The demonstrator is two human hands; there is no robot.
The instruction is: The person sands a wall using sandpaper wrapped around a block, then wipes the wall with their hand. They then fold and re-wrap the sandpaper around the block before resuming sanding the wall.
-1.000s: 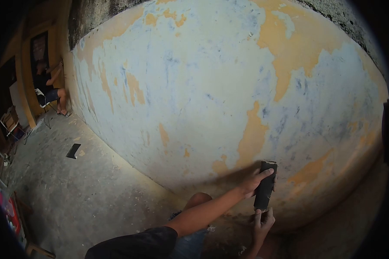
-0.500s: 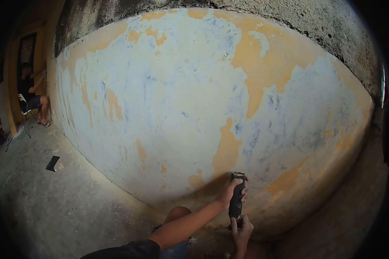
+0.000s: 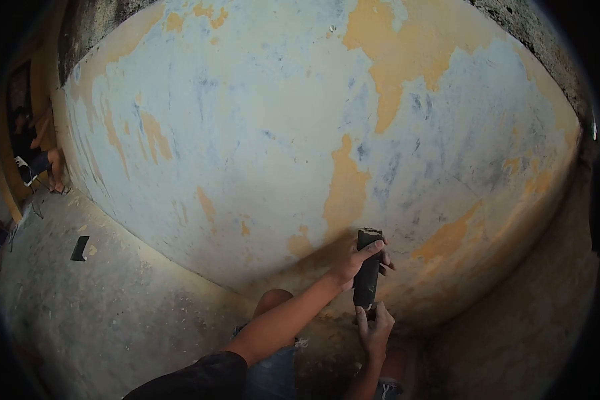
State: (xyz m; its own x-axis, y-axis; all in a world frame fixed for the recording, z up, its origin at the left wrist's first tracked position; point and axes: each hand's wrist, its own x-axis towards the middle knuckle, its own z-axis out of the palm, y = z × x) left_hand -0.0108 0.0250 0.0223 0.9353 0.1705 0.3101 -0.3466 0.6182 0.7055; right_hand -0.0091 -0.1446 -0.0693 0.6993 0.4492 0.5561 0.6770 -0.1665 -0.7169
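A long, dark block [image 3: 367, 270] stands nearly upright in front of the patchy wall [image 3: 260, 173]. My left hand [image 3: 353, 263] is wrapped round its upper part, thumb across the front and fingertips showing on the far side. Below it, my right hand [image 3: 375, 327] pinches the block's lower end between thumb and fingers. A pale, rough edge shows at the block's top. The wall carries pale blue-white and orange patches.
A dark piece [image 3: 80, 249] lies on the concrete floor [image 3: 133, 300] at the left. Another person [image 3: 37, 147] sits on a chair by the wall at the far left. My bent knees are below my arms.
The view has tilted down and slightly right. Both hands and the block appear higher in the picture, and my left thumb now lies more across the block's front.
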